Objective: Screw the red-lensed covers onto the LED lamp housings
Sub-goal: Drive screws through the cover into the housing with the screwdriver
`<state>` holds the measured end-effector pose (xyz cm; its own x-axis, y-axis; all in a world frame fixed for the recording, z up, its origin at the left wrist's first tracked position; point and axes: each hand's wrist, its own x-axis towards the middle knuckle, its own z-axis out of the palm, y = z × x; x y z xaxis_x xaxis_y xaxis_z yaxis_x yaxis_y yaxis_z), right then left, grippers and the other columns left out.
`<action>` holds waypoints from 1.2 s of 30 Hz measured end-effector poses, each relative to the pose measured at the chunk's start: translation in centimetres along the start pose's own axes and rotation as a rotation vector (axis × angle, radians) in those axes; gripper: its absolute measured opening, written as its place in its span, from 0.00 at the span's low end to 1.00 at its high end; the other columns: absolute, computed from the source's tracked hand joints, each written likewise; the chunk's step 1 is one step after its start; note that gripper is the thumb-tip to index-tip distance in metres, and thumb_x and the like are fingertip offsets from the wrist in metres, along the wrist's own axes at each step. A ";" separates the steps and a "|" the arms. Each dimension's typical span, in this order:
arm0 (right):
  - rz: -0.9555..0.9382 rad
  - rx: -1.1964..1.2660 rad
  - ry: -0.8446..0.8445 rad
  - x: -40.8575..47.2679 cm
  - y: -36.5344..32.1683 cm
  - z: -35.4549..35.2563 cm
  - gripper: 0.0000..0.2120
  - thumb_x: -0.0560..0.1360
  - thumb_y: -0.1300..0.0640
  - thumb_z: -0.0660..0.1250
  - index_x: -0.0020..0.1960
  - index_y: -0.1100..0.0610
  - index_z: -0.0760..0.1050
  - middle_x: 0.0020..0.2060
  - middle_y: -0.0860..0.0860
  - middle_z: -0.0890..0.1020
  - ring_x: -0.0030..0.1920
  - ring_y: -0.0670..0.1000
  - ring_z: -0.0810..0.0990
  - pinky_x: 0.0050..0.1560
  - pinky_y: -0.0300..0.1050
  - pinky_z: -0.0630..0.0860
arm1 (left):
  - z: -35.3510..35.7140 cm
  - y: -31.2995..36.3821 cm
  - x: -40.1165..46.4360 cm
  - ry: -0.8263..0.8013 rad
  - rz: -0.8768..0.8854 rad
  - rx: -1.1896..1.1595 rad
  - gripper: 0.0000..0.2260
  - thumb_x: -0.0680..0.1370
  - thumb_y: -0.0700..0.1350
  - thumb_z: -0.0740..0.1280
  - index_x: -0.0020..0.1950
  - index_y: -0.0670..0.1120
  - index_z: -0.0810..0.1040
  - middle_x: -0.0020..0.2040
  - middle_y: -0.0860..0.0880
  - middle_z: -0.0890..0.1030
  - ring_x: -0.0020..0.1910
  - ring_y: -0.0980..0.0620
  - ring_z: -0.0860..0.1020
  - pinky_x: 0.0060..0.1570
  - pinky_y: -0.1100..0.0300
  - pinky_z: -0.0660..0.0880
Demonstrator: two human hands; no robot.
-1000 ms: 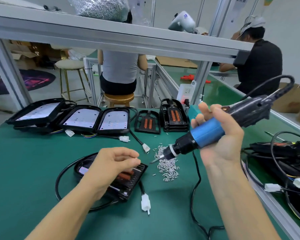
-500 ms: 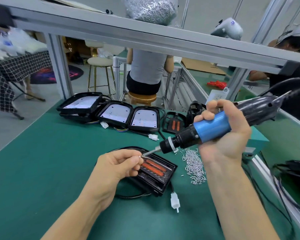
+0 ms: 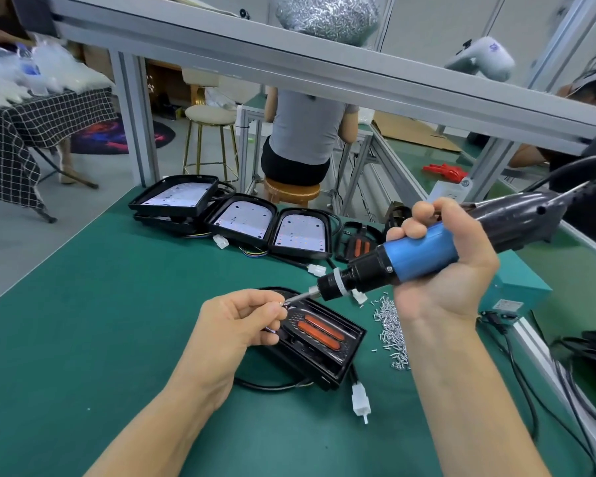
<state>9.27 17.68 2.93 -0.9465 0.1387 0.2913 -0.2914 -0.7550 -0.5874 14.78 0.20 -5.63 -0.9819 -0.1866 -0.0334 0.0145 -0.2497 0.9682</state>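
A black lamp housing with a red-lensed cover [image 3: 320, 333] lies on the green mat in front of me. My left hand [image 3: 241, 325] hovers over its left end and pinches a small screw at the tip of the driver bit. My right hand [image 3: 441, 270] grips a blue and black electric screwdriver [image 3: 420, 256], bit pointing left and down at the left fingertips. A pile of small silver screws [image 3: 391, 333] lies to the right of the housing.
Three open housings with white LED boards [image 3: 241, 220] sit in a row at the back, with a loose red-lensed cover [image 3: 358, 244] beside them. White connectors [image 3: 360, 402] and black cables trail on the mat. A teal box [image 3: 520, 290] stands right. People sit beyond the bench.
The screwdriver bit has swung left from the screw pile to my left fingertips above the housing. The view has shifted, so the housing sits further right.
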 end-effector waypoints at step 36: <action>0.086 -0.404 -0.189 -1.6 6.8 0.5 0.08 0.65 0.65 0.69 0.35 0.53 0.77 0.32 0.52 0.77 0.29 0.53 0.72 0.36 0.43 0.71 | -4.1 -3.2 2.3 0.028 0.434 1.302 0.08 0.81 0.47 0.60 0.49 0.54 0.78 0.49 0.55 0.76 0.51 0.57 0.68 0.56 0.66 0.55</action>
<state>8.83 12.01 -1.20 -0.9388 -0.0611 0.3391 -0.2790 -0.4431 -0.8520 13.26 -3.36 -9.79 -0.9396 -0.0431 0.3397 0.1152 0.8944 0.4321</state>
